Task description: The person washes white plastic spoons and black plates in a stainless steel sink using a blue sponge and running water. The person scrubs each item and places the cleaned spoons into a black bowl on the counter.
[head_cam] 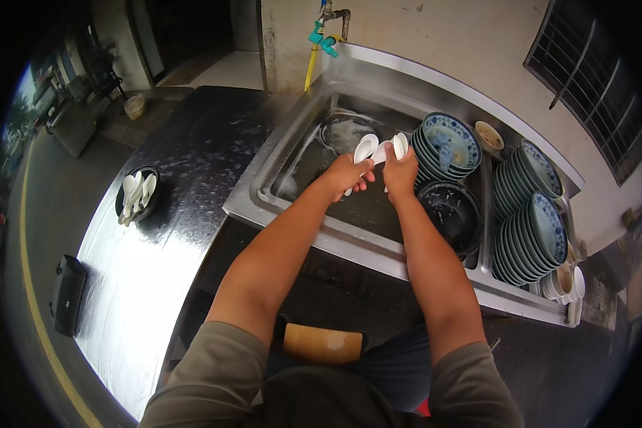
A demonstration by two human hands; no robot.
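Observation:
Both hands are over the basin of a stainless steel sink (278, 211). My left hand (349, 174) is closed around a white soup spoon (366, 147), bowl end up, its handle tip showing below the fingers. In my right hand (400, 174) are several white spoons (400, 144), held together with their bowls upward; one leans toward the left hand. Cloudy water with foam (348, 134) lies in the basin below. Just right of the right hand rises a stack of blue-patterned bowls (449, 144), a bluish scrap in the top one. Below that stack sits a black bowl (449, 214) with water in it.
More blue-rimmed bowls (529, 241) stand stacked on the drainboard, beside small white bowls (562, 283). A small dirty bowl (488, 135) rests by the back ledge. On the left table (192, 139) are a black bowl of spoons (138, 192) and a black case-like object (68, 295). A teal tap (323, 40) is behind.

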